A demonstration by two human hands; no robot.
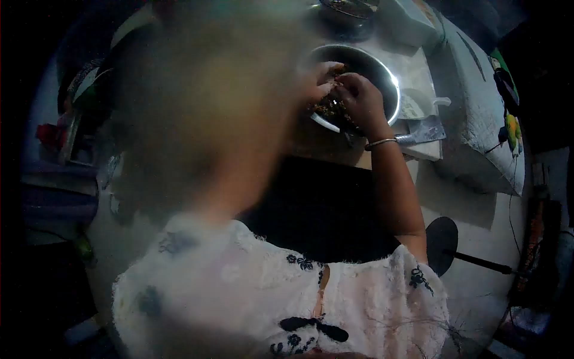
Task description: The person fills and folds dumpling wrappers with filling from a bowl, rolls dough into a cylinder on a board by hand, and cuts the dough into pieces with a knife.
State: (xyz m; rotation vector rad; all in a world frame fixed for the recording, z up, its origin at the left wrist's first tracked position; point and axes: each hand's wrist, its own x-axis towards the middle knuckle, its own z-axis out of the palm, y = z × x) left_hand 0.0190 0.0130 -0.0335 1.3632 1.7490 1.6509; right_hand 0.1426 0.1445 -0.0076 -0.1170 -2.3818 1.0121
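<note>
We've got both hands in/over the steel bowl (393, 87), which sits on the desk (415, 60). L grip (327, 76) comes in from the L side, fingers curled over the food mix (330, 109); its wrist & forearm are lost in a big blur, so we can't tell exactly how far open it is or if it has hold of a bit. R grip (348, 84) is right beside it, fingertips close to L's, fingers bent inward, partly closed; can't tell if they pinch anything, as the back of the hand hides the palm side. Mix is dark w/ yellowish & reddish bits, lying in the bowl under & just nearer us than both grips.

Bracelet (381, 143) is on the R wrist, behind R grip. To the R of R grip, outside the bowl: a white vessel (415, 105) w/ a handle sticking out R, & nearer us a flat metal blade (427, 129), its handle (404, 139) pointing back twd the R wrist. Beyond both grips, past the far rim: a dark pot (341, 25), w/ a white container (405, 23) off to its R. Pic's dim, so finer detail of the mix is unclear.
</note>
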